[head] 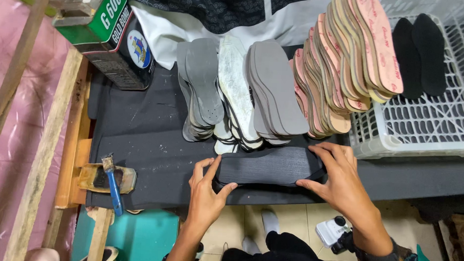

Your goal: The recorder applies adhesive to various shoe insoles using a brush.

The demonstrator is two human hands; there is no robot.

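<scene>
- Dark grey insole stack [270,167] lies flat on its side at the near edge of the black worktop [142,126], held between both hands, head cam view.
- L hand [206,190] grips the stack's left end: thumb on the near side, fingers curled over the top edge, clamped on it.
- R hand [340,178] is spread over the right end, fingers on top, thumb under the near edge, pressing the stack together. A dark wristband [376,258] sits on that wrist.
- Just behind the stack, leaning rows of cut soles: grey soles [200,86] at left, white-faced soles [235,93] next, a 2nd grey batch [279,88], then pink-and-tan soles [346,62] fanned toward the right.
- White plastic basket [428,130] stands at right, touching the pink row, w/ 2 black insoles [418,53] lying in it.
- Green-and-black glue tin [107,34] stands at the top left corner of the worktop.
- Blue-handled brush [114,185] rests across a small glue-stained tray [108,178] at the left edge, well apart from the hands.
- Wooden frame [43,152] and pink sheeting [11,103] run along the left side.
- Below the worktop edge: tiled floor, the person's dark trousers [283,255] and white socks [270,220].
</scene>
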